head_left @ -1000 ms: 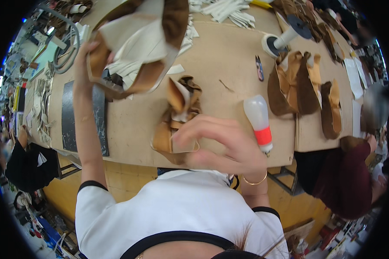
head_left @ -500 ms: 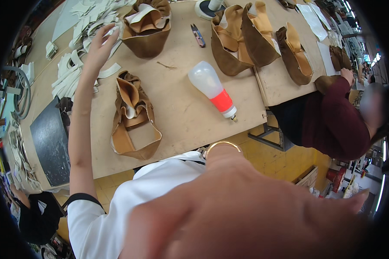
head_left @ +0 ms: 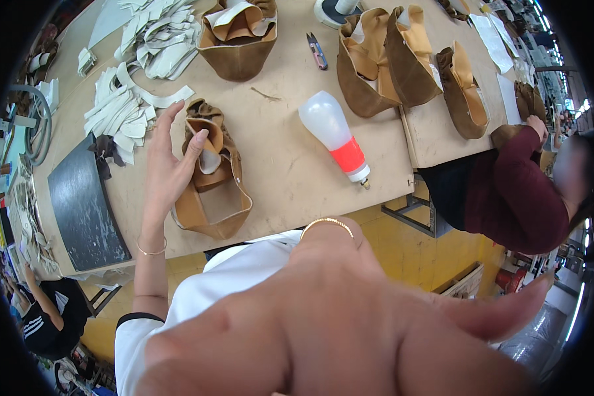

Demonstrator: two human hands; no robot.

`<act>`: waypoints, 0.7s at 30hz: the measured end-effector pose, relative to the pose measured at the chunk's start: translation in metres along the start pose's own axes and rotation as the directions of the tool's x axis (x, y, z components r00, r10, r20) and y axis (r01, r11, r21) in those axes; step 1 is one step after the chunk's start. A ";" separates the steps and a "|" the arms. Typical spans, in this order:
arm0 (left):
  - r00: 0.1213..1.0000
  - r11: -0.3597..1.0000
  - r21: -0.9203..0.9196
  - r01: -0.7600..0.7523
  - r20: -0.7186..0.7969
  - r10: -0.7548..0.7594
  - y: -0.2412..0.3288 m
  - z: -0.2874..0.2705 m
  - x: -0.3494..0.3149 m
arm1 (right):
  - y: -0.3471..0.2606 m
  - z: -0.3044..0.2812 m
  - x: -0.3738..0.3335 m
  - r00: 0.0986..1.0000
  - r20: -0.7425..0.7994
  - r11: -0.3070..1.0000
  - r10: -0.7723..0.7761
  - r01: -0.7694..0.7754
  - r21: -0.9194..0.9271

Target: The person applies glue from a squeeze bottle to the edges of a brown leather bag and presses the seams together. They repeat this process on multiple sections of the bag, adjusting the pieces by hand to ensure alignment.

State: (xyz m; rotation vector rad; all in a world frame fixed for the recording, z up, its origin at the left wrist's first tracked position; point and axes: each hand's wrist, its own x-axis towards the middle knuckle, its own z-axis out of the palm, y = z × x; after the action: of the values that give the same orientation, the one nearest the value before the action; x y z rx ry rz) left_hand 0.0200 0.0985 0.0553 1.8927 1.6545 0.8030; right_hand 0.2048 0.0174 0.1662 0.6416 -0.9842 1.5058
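My left hand is at the left edge of a brown shoe upper with a tan lining. Its fingers and thumb are apart, and the thumb overlaps the upper's inner flap; whether it touches cannot be told. Very close at the bottom, my right hand fills much of the view, a gold bracelet on its wrist. One digit stretches out to the right; the other fingertips run out of the picture. Right of the upper lies a translucent squeeze bottle with a red band.
White strips lie heaped at the back left, beside a black slab. Another brown upper, thread snips and several more uppers are farther back. A person in a maroon sleeve sits at the right.
My left hand has come back from the white strips to the near brown upper. My right hand has shifted left, its outstretched digit now showing more. The view has tilted slightly.
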 end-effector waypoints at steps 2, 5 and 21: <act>0.997 0.999 0.001 0.050 0.066 -0.050 -0.001 0.000 -0.004 | 0.002 0.000 0.000 1.000 -0.004 1.000 0.004 -0.004 -0.001; 0.986 0.994 0.060 0.094 0.135 -0.102 -0.003 0.002 -0.011 | 0.005 0.002 0.002 1.000 -0.002 1.000 0.008 -0.008 -0.010; 0.918 0.948 0.228 -0.222 0.377 0.124 -0.036 -0.010 0.004 | -0.003 -0.039 -0.028 0.894 -0.364 0.965 0.261 -0.254 0.068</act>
State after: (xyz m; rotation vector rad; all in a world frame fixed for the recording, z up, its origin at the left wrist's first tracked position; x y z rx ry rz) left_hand -0.0121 0.1070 0.0378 2.2400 1.4330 0.2756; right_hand 0.2176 0.0369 0.1238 0.2247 -0.7820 1.7919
